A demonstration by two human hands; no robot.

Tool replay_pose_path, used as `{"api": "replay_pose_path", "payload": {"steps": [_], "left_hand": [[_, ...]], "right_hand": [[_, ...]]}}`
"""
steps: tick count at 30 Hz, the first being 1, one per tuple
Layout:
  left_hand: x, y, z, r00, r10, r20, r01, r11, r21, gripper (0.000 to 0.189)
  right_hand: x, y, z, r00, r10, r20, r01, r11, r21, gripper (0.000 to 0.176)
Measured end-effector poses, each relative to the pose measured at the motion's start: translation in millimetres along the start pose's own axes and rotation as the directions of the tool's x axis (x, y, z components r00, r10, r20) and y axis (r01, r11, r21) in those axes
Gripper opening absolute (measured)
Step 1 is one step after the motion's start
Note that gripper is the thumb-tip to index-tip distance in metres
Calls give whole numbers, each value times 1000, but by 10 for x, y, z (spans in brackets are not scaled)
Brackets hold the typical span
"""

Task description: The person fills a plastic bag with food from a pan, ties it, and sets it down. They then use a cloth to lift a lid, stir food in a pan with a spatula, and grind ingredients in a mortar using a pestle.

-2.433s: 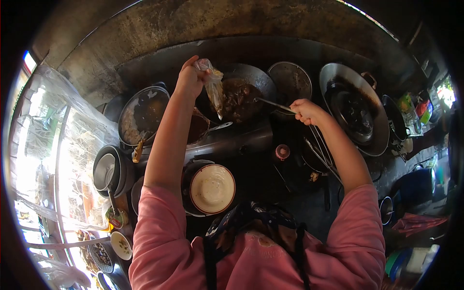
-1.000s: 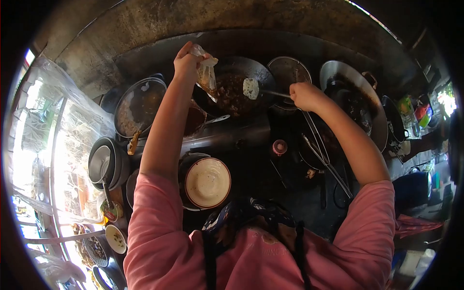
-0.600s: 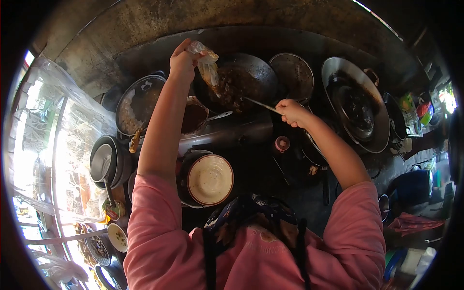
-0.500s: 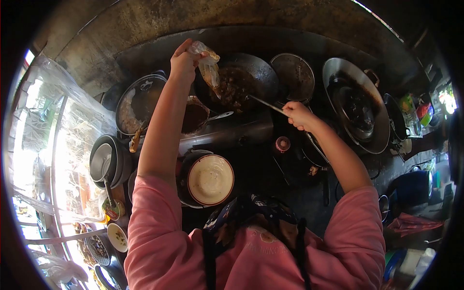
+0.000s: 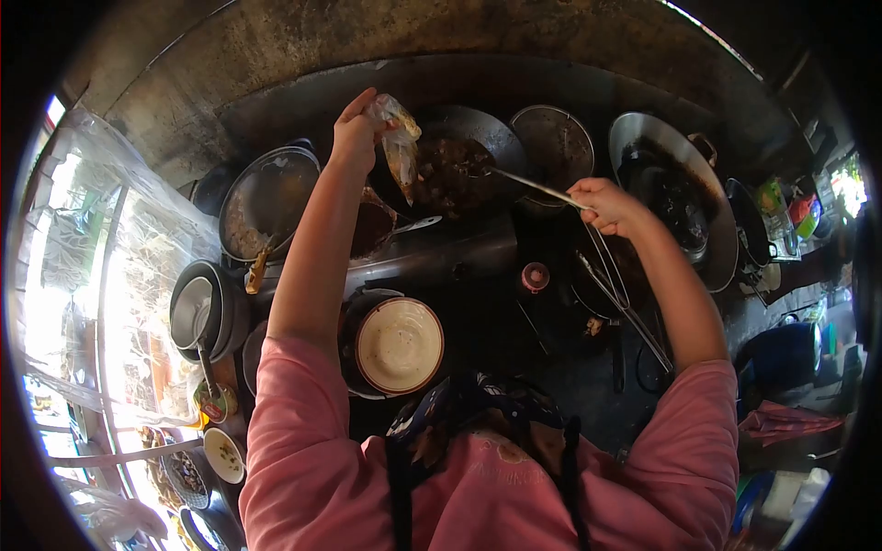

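My left hand (image 5: pixel 356 130) is closed on the top of a clear plastic bag (image 5: pixel 399 151) with yellowish bits inside. The bag hangs tilted over the left side of a wok (image 5: pixel 501 138), which holds dark brown food in sauce (image 5: pixel 450 184). In my right hand (image 5: pixel 604 207) is the handle of a long metal ladle (image 5: pixel 533 185). Its head rests in the food and is partly hidden there. Beside the wok, under my left forearm, sits a pot of dark sauce (image 5: pixel 372 228) with a spoon handle (image 5: pixel 418 224) sticking out.
A pan of food (image 5: pixel 241 230) stands at left, near stacked pans (image 5: pixel 191 308). A cream bowl (image 5: pixel 400 344) sits close to my body. On the right are a large oily wok (image 5: pixel 726 197) and metal tongs (image 5: pixel 634 317). A round lidded pan (image 5: pixel 556 138) is behind.
My right hand has moved right, drawing the ladle's head rightward through the food. The left hand and bag have shifted slightly down. More of the tongs shows now.
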State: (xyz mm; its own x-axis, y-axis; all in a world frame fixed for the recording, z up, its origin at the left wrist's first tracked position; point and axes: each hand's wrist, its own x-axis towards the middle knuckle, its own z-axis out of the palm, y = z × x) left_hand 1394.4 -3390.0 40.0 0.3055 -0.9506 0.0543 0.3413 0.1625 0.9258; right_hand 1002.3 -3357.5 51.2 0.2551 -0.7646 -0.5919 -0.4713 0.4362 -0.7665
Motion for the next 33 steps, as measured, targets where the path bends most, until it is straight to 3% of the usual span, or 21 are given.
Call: {"api": "replay_pose_path", "payload": {"steps": [7,11,16,18,20,22,23,24,26,32,33], "left_hand": [[70,-231,53,993,25,113,-19,998,-53,73],[109,-345,206,998,30,60,-26,998,-62,70],[116,-448,448,995,41,86,-37,998,-41,73],[104,-487,544,996,35,82,-32,999,-40,74],[73,-495,619,997,33,73,-30,999,-39,74],[41,-466,653,1000,13,-7,-14,993,-115,73],[35,-460,662,1000,15,-11,-16,993,-115,73],[45,-461,662,999,23,-32,-28,989,-145,70],[74,-451,655,997,38,-61,-48,983,-177,68],[78,-283,596,989,71,-133,-102,966,-238,60],[51,-215,601,985,55,-165,-89,974,-209,58]], "right_hand": [[-444,-875,-409,999,-38,-16,35,986,-164,16],[-647,-1354,-487,998,-64,-1,61,955,-291,14],[-683,-1843,-105,989,-142,-42,86,784,-615,13],[-636,-1999,148,983,-175,-59,72,657,-751,13],[-776,-2117,472,948,-302,-101,27,393,-919,14],[-777,-2042,719,789,-599,134,120,-62,-991,16],[-863,-1980,830,827,-561,41,33,-25,-999,16],[-948,-1840,896,731,-680,56,62,-16,-998,16],[-966,-1638,931,660,-736,152,137,-81,-987,14],[-1060,-1332,800,647,-758,82,87,-33,-996,16],[-958,-1244,714,609,-792,29,122,57,-991,12]]}}
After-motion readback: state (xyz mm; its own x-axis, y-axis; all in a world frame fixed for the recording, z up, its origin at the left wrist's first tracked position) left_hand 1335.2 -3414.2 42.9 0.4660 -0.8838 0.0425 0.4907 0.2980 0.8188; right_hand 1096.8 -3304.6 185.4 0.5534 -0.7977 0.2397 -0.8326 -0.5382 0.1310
